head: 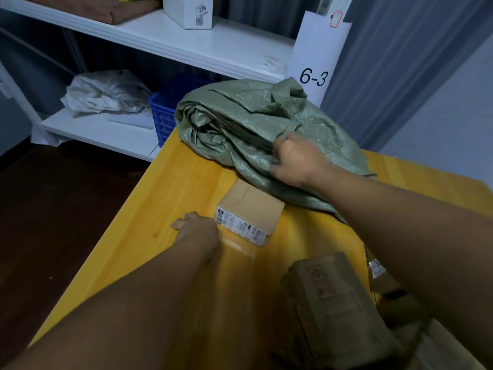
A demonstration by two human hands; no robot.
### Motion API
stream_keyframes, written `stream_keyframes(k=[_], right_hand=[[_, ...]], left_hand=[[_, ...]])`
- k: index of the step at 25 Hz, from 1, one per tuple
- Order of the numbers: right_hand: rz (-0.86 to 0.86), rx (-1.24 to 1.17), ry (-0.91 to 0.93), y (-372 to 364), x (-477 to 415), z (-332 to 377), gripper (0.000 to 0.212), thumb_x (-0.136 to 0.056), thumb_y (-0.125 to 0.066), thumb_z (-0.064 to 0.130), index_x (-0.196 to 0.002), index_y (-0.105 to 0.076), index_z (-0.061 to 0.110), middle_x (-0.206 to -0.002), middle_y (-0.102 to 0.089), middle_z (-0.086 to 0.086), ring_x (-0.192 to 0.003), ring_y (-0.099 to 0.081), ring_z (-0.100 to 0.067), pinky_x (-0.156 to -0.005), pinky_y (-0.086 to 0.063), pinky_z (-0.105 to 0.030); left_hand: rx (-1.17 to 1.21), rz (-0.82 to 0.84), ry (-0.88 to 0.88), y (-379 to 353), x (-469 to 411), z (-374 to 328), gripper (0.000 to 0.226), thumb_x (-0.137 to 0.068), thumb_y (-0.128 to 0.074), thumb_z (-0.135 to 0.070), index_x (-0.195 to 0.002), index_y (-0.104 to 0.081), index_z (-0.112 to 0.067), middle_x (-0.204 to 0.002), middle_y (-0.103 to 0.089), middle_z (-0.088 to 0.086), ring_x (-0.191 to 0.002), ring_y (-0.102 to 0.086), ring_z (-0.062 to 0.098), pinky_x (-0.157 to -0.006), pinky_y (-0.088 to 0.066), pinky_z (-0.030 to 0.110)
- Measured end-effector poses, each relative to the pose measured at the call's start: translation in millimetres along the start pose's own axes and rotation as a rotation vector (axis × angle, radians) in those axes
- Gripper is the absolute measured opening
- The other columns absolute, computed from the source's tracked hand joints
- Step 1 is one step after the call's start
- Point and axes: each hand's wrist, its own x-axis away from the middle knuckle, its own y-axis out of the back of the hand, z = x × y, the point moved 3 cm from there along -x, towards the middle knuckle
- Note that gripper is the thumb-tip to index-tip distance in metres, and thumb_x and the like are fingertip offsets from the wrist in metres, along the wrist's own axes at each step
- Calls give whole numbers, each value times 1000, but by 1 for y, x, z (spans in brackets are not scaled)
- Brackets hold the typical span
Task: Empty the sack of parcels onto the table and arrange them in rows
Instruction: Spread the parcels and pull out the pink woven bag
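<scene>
A crumpled green woven sack (pixel 240 121) lies at the far end of the yellow table (pixel 165 182). My right hand (pixel 296 161) grips a fold of its cloth near the front edge. A small cardboard parcel (pixel 250 212) with a white label sits just in front of the sack. My left hand (pixel 197 228) lies beside the parcel's left end, fingers curled against the table; whether it touches the box is unclear. A larger brown parcel (pixel 330 297) with printed symbols lies near me at the right, and another parcel (pixel 378 271) is partly hidden behind my right forearm.
White shelving (pixel 202 46) stands behind the table, holding a white box (pixel 186 12), a crumpled white bag (pixel 104 92) and a blue plastic basket (pixel 165 116). A white sign marked 6-3 (pixel 314 60) leans at the shelf's right end. Dark floor lies to the left of the table.
</scene>
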Motion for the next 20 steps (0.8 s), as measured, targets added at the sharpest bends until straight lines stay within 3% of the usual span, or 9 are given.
stream_keyframes(k=[3, 5, 8, 11, 13, 15, 17, 20], right_hand=[[388, 15, 15, -36, 26, 24, 79, -71, -74, 71, -130, -50, 23, -118, -54, -1, -106, -58, -26, -88, -52, -42], [441, 104, 66, -52, 35, 31, 94, -68, -78, 70, -140, -41, 24, -129, -53, -2, -114, -56, -27, -87, -50, -40], [434, 60, 161, -57, 42, 36, 93, -69, -87, 52, -142, -38, 23, -130, -55, 0, -113, -56, -25, -84, -49, -38], [564, -94, 266, -61, 57, 39, 90, -68, -90, 42, -142, -40, 27, -131, -52, 2, -114, -54, -23, -90, -53, -42], [601, -291, 242, -55, 70, 36, 84, -73, -88, 37, -146, -45, 29, -140, -50, 7, -121, -51, -17, -98, -49, -37], [532, -390, 188, -43, 81, 25, 69, -80, -84, 33, -141, -54, 25, -143, -49, 7, -125, -48, -14, -96, -43, -30], [458, -292, 106, -30, 93, 7, 58, -82, -80, 42, -132, -59, 21, -140, -53, 1, -125, -51, -20, -98, -46, -36], [517, -224, -95, -14, 118, -16, 66, -83, -71, 61, -128, -58, 15, -130, -56, -5, -110, -59, -26, -91, -56, -47]], left_hand=[[23, -9, -4, -10, -10, 2, 80, -77, -83, -36, -141, -46, -5, -143, -40, 21, -136, -34, 42, -109, -38, 55], [50, -22, -11, -14, -14, 4, 81, -72, -85, -39, -138, -50, -8, -140, -45, 18, -134, -37, 42, -106, -41, 53], [46, -57, -10, -13, -13, 6, 78, -70, -86, -43, -133, -52, -13, -136, -50, 13, -133, -40, 38, -106, -41, 50], [76, -122, -12, -11, -7, 15, 62, -77, -83, -35, -126, -53, -11, -128, -55, 11, -126, -47, 34, -103, -42, 42], [93, -148, -16, -12, -3, 18, 52, -81, -79, -31, -122, -54, -12, -124, -56, 11, -121, -49, 33, -100, -45, 39], [84, -131, -12, -12, 2, 20, 48, -82, -78, -30, -121, -56, -13, -124, -56, 11, -120, -51, 33, -97, -47, 38], [77, -118, -28, -7, 7, 21, 41, -90, -68, -21, -128, -56, -11, -129, -57, 11, -122, -53, 30, -95, -48, 36], [106, -81, -76, -7, 22, 23, 38, -94, -55, -10, -132, -58, -6, -130, -62, 12, -118, -62, 27, -88, -50, 30]])
